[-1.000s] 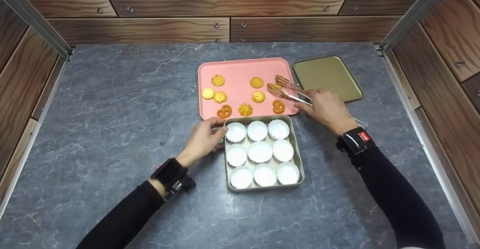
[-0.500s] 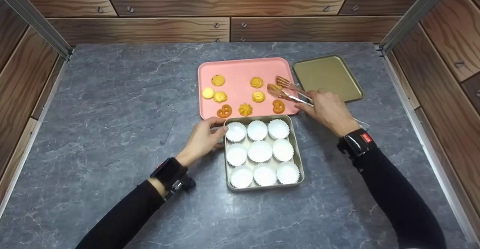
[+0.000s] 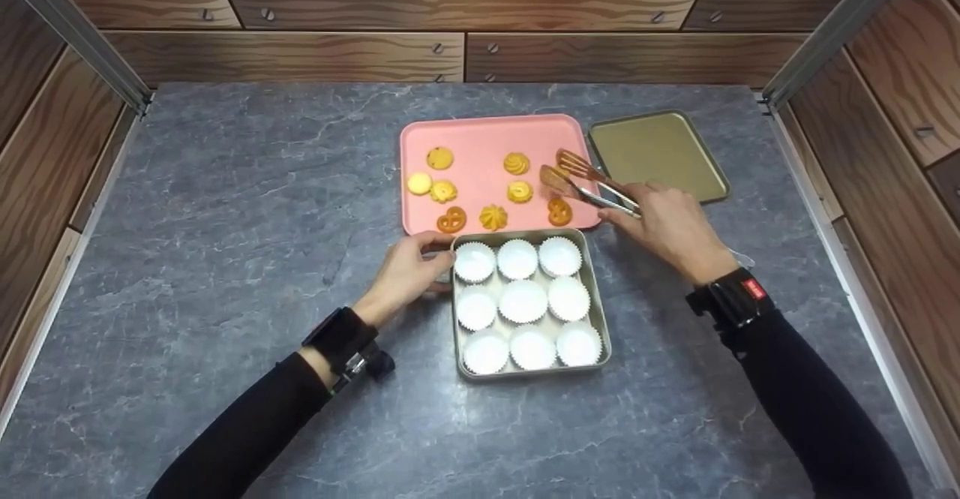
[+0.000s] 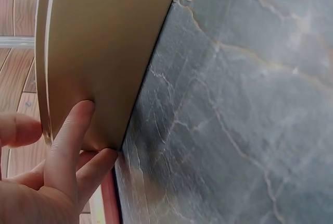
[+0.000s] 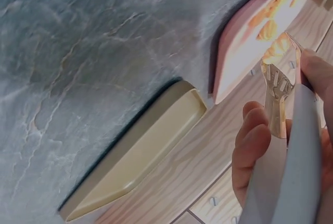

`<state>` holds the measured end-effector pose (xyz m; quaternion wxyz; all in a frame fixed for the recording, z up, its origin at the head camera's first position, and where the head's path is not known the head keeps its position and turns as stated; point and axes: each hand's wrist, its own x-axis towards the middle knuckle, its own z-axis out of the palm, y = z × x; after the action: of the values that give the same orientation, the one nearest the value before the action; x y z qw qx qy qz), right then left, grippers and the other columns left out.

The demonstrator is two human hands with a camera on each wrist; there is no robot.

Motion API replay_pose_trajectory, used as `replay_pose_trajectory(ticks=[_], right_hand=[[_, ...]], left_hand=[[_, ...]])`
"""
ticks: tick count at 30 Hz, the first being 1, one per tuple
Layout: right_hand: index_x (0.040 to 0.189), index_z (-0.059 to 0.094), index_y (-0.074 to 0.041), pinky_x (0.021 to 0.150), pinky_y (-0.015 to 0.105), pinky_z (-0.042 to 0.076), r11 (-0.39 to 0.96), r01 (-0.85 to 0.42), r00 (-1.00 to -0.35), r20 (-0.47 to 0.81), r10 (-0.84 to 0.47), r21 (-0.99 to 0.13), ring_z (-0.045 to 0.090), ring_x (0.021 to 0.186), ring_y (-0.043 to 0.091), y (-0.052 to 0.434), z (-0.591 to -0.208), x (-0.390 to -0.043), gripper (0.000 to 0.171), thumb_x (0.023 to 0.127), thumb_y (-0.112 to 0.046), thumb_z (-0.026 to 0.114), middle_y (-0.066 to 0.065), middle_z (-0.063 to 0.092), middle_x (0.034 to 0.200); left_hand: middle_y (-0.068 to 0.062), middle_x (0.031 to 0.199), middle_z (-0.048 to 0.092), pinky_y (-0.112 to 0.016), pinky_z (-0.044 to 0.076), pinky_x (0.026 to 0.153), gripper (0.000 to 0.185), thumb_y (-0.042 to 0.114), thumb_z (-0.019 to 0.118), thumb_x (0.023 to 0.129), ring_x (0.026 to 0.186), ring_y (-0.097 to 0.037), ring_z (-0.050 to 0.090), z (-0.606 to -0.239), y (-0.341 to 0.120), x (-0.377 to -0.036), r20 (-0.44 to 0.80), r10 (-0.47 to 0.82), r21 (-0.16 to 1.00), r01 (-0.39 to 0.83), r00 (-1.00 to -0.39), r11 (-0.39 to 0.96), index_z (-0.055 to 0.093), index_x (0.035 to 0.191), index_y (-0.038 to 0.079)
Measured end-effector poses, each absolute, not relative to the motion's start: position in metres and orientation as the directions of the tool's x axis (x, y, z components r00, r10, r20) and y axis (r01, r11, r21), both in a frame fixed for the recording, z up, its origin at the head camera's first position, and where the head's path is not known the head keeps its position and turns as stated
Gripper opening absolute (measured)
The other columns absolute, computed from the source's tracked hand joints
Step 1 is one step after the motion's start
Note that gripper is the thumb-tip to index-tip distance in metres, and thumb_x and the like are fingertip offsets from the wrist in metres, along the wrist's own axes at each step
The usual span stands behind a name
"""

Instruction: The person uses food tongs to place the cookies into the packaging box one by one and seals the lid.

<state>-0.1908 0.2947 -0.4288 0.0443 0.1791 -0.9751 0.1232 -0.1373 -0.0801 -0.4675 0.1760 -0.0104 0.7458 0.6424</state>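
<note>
Tin (image 3: 498, 284) braced near, tongs (image 3: 601, 199) over the pink tray (image 3: 476, 137)

Near: the tin is set on the tabletop (image 3: 225, 259), close up to the tray's near edge; contact cannot be told. The two are presumably kept together for short reach. Inside, nine white paper cups (image 3: 523, 302) are ranged three by three, probably so that contents would be kept apart.

Left: the left hand (image 3: 409, 270) is laid at the tin's far-left corner, fingers mostly extended, tips against the outer wall. Judged a steadying touch, given from the side so that the cups are left uncovered.

Right, farther: the tongs are gripped in the right hand (image 3: 667, 221), fingers curled about the handles, the two ends spread. They are angled in from the right, likely so that sight of the tray is not blocked. One cookie (image 5: 277, 51) is seen at the tips; whether it is pinched cannot be told.

On the tray: eight more cookies (image 3: 493, 217) are spread out, mostly singly, two touching or nearly so at left.

Far right: a shallow gold lid (image 3: 656, 154) is laid rim up just beside the tray, apparently set aside. Its match with the tin is inferred from shape and colour only.
</note>
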Motion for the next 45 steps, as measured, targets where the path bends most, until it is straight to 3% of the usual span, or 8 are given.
replay_pose_trajectory(ticks=[5,10,13,22,36,41,45], right_hand=[[0.119,0.07,0.002,0.061,0.057,0.055,0.896,-0.379,-0.922,0.174,-0.345,-0.231,0.066,0.078,0.041,0.294,-0.422,-0.182,0.053,0.098,-0.046,0.069,0.021,0.069,0.092],[0.104,0.07,0.002,0.052,0.048,0.051,0.881,-0.414,-0.903,0.221,-0.367,-0.23,0.061,0.066,0.032,0.289,-0.417,-0.171,0.045,0.096,-0.043,0.073,0.013,0.064,0.078],[0.102,0.069,0.002,0.05,0.044,0.049,0.868,-0.445,-0.886,0.249,-0.392,-0.219,0.058,0.063,0.029,0.285,-0.414,-0.164,0.045,0.094,-0.042,0.075,0.01,0.062,0.076],[0.118,0.07,0.002,0.052,0.041,0.052,0.827,-0.506,-0.855,0.265,-0.445,-0.245,0.06,0.065,0.025,0.269,-0.407,-0.143,0.05,0.095,-0.042,0.075,0.011,0.065,0.08],[0.119,0.068,-0.002,0.055,0.038,0.06,0.736,-0.656,-0.747,0.286,-0.6,-0.166,0.066,0.068,0.023,0.248,-0.411,-0.122,0.053,0.092,-0.047,0.076,0.009,0.068,0.09],[0.113,0.068,0.0,0.058,0.042,0.062,0.717,-0.685,-0.719,0.281,-0.636,-0.13,0.069,0.072,0.027,0.242,-0.417,-0.121,0.053,0.091,-0.047,0.076,0.012,0.07,0.095],[0.114,0.067,0.001,0.058,0.043,0.063,0.702,-0.706,-0.695,0.278,-0.663,-0.094,0.069,0.072,0.028,0.237,-0.421,-0.12,0.054,0.091,-0.047,0.075,0.014,0.07,0.097]], left_hand=[[-0.02,0.132,0.064,-0.036,0.067,0.075,0.041,0.006,0.066,0.097,0.096,-0.031,0.073,-0.467,-0.077,-0.138,-0.294,0.194,0.951,-0.266,-0.936,0.155,0.06,0.137,-0.002],[-0.021,0.134,0.063,-0.038,0.067,0.076,0.04,0.006,0.065,0.098,0.093,-0.03,0.074,-0.468,-0.073,-0.139,-0.283,0.192,0.955,-0.259,-0.939,0.144,0.06,0.137,-0.002],[-0.022,0.134,0.063,-0.04,0.067,0.075,0.041,0.008,0.065,0.098,0.09,-0.03,0.075,-0.468,-0.073,-0.139,-0.284,0.193,0.954,-0.256,-0.939,0.156,0.06,0.138,0.0],[-0.021,0.133,0.063,-0.041,0.067,0.073,0.041,0.01,0.064,0.1,0.087,-0.031,0.075,-0.468,-0.071,-0.14,-0.273,0.196,0.954,-0.238,-0.942,0.184,0.059,0.14,0.001],[-0.021,0.134,0.062,-0.04,0.067,0.073,0.042,0.01,0.064,0.1,0.092,-0.029,0.073,-0.468,-0.072,-0.141,-0.253,0.218,0.957,-0.211,-0.943,0.2,0.058,0.14,0.0],[-0.021,0.137,0.06,-0.037,0.066,0.081,0.049,0.005,0.066,0.095,0.105,-0.031,0.07,-0.468,-0.073,-0.141,-0.279,0.233,0.958,-0.253,-0.932,0.134,0.055,0.142,-0.002],[-0.02,0.139,0.061,-0.033,0.063,0.09,0.056,0.001,0.068,0.087,0.118,-0.029,0.066,-0.467,-0.074,-0.14,-0.265,0.241,0.96,-0.233,-0.934,0.155,0.056,0.142,-0.002]])
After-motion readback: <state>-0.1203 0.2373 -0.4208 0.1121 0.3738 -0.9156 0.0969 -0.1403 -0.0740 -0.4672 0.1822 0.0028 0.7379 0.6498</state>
